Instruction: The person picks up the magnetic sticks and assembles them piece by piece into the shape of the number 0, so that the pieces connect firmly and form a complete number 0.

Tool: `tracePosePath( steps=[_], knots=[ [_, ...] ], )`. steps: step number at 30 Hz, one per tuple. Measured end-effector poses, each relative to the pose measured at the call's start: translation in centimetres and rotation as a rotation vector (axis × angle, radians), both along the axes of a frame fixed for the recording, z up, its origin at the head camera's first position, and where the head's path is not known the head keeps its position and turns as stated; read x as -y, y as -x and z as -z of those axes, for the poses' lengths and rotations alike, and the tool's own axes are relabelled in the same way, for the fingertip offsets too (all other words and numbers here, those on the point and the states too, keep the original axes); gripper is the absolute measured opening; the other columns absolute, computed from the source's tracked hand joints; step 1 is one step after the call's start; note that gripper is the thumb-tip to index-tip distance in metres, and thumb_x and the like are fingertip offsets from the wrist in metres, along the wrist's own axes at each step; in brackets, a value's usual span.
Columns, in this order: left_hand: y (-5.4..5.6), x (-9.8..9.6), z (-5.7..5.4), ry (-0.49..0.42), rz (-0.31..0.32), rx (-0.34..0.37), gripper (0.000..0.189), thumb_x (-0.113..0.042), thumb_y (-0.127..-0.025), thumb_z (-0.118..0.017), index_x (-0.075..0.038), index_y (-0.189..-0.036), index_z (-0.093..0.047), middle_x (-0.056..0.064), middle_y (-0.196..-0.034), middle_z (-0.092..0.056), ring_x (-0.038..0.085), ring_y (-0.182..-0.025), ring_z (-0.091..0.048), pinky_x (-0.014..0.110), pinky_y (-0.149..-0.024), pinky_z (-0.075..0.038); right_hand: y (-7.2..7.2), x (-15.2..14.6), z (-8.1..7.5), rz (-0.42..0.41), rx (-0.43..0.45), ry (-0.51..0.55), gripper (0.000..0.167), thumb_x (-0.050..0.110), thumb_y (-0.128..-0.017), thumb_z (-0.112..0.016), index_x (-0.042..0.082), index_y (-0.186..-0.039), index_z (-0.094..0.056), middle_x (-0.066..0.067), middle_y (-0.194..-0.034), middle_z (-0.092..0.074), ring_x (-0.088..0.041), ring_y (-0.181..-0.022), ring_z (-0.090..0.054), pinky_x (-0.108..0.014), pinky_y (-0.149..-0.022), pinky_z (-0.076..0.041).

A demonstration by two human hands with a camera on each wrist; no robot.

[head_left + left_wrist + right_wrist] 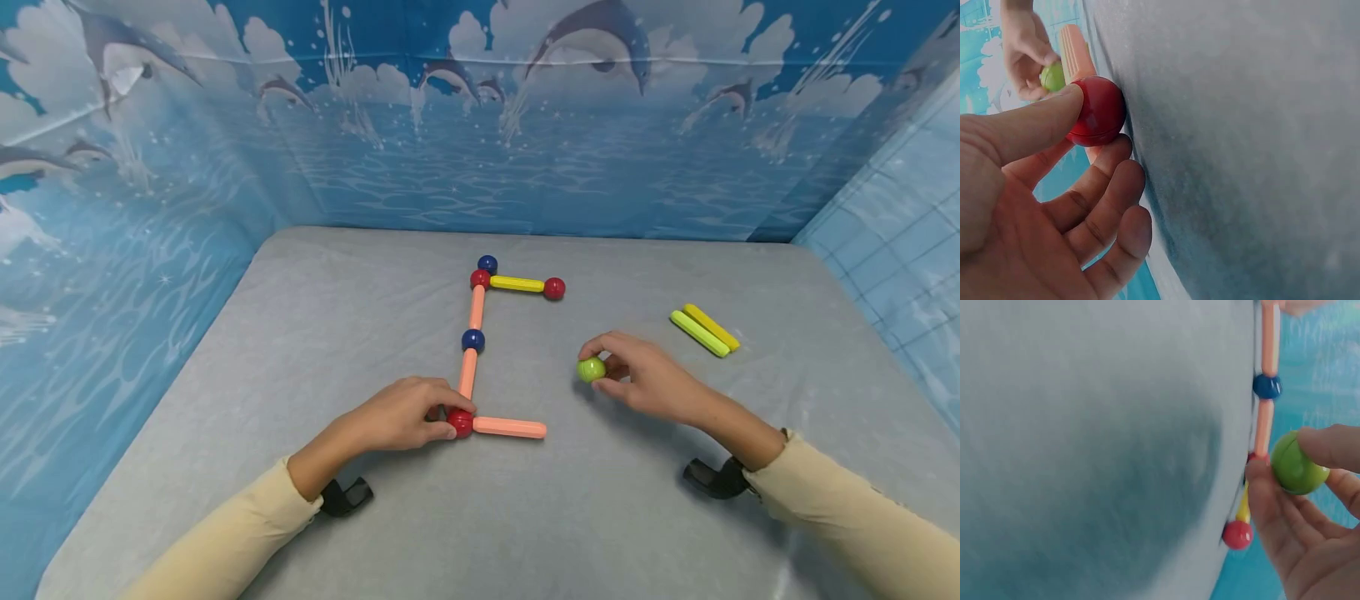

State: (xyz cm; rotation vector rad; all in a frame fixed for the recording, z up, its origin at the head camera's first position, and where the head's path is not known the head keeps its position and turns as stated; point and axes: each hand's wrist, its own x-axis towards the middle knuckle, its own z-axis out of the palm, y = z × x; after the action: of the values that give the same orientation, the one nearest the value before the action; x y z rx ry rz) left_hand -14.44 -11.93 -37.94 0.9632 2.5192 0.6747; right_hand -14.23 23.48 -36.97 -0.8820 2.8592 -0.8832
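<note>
My left hand (408,414) pinches a red ball (461,422) at the lower left corner of a ball-and-stick shape on the table. From that ball one salmon stick (510,427) points right, and another salmon stick (468,373) runs up to a blue ball (473,341). A further salmon stick (477,307) leads to a red ball (480,279) with a second blue ball (487,265) against it. From there a yellow stick (517,284) reaches a red end ball (554,288). My right hand (652,379) holds a green ball (1299,464) between thumb and fingers, right of the shape.
Two loose sticks, one lime (699,334) and one yellow (712,327), lie side by side at the right of the grey table (300,333). A dolphin-print curtain (480,167) hangs behind and to the left. Each wrist carries a black mount (347,497).
</note>
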Motion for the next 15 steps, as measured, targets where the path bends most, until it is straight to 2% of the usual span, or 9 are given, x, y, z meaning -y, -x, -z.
tracePosePath(
  steps=[8, 15],
  knots=[
    [-0.1, 0.2, 0.0, -0.006, -0.011, 0.004, 0.036, -0.021, -0.089, -0.074, -0.025, -0.125, -0.07, -0.007, -0.096, -0.064, 0.012, -0.087, -0.055, 0.027, -0.073, -0.045, -1.5, 1.0, 1.1, -0.05, 0.111, -0.012, 0.033, 0.006, -0.087, -0.074, 0.013, -0.117, -0.063, 0.002, -0.111, -0.069, -0.01, -0.093, -0.065, -0.03, -0.081, -0.058],
    [-0.2, 0.0, -0.2, -0.009, -0.008, 0.013, 0.037, -0.022, -0.089, -0.075, -0.025, -0.125, -0.07, -0.007, -0.092, -0.062, 0.011, -0.084, -0.054, 0.025, -0.07, -0.044, -2.3, 0.5, 0.9, -0.053, 0.165, -0.009, 0.035, 0.007, -0.087, -0.073, 0.01, -0.121, -0.064, -0.001, -0.115, -0.069, -0.008, -0.095, -0.065, -0.028, -0.083, -0.056]
  ],
)
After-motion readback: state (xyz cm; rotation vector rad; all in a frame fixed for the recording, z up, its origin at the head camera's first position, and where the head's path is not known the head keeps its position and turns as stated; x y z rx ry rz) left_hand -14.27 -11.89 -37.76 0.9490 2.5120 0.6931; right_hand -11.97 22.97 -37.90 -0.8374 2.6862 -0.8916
